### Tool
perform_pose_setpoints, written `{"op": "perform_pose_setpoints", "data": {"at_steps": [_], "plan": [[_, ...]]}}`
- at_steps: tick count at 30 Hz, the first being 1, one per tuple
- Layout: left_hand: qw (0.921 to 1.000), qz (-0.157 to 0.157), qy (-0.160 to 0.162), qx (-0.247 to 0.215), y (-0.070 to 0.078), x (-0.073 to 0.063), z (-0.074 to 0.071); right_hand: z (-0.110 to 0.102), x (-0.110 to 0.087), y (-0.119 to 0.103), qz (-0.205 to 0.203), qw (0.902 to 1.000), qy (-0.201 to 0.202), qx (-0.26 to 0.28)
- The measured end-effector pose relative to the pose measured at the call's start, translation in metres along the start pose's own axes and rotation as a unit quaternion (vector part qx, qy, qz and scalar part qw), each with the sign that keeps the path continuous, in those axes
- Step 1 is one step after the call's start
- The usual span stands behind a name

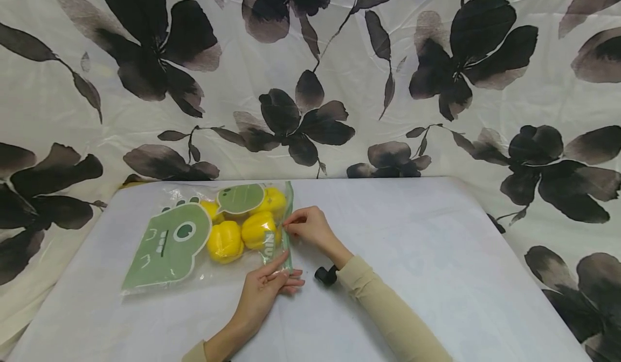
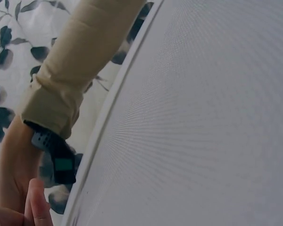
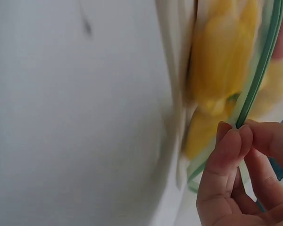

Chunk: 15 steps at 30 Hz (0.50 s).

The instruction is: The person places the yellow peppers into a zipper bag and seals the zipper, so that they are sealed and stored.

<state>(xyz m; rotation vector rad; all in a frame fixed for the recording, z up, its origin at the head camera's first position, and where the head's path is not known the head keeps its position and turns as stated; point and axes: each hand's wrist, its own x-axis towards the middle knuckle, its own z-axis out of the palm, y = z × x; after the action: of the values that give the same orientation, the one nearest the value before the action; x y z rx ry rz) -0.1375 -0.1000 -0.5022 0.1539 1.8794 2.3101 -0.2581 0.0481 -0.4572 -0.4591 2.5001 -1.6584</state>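
A clear zip bag (image 1: pixel 199 273) with a green dinosaur print lies on the white table, its green zip edge toward the right. Several yellow bell peppers (image 1: pixel 225 242) show through the plastic. My right hand (image 1: pixel 312 230) pinches the zip edge near its middle; in the right wrist view, the thumb and fingertips (image 3: pixel 233 141) meet on the green zip strip (image 3: pixel 259 70). At the bag's lower right corner, my left hand (image 1: pixel 264 292) holds the edge, with several fingers stretched out past it. Only some fingers (image 2: pixel 37 202) of a hand show in the left wrist view, at the bottom left.
The white table (image 1: pixel 412 254) extends to the right and toward the front. A floral cloth (image 1: pixel 378 81) hangs behind it. A black wrist camera (image 1: pixel 325 275) sits at the right cuff, low over the table.
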Motion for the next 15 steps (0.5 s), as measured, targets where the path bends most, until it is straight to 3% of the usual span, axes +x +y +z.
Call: {"op": "perform_pose_setpoints", "data": {"at_steps": [9, 15], "plan": [[0.9999, 0.002, -0.007, 0.011, 0.002, 0.000, -0.002, 0.005, 0.020, 0.006, -0.003, 0.9990, 0.043, 0.010], [0.9998, 0.007, -0.014, 0.016, 0.000, 0.000, -0.002, 0.003, 0.006, 0.002, 0.039, 0.9990, -0.003, 0.022]]}}
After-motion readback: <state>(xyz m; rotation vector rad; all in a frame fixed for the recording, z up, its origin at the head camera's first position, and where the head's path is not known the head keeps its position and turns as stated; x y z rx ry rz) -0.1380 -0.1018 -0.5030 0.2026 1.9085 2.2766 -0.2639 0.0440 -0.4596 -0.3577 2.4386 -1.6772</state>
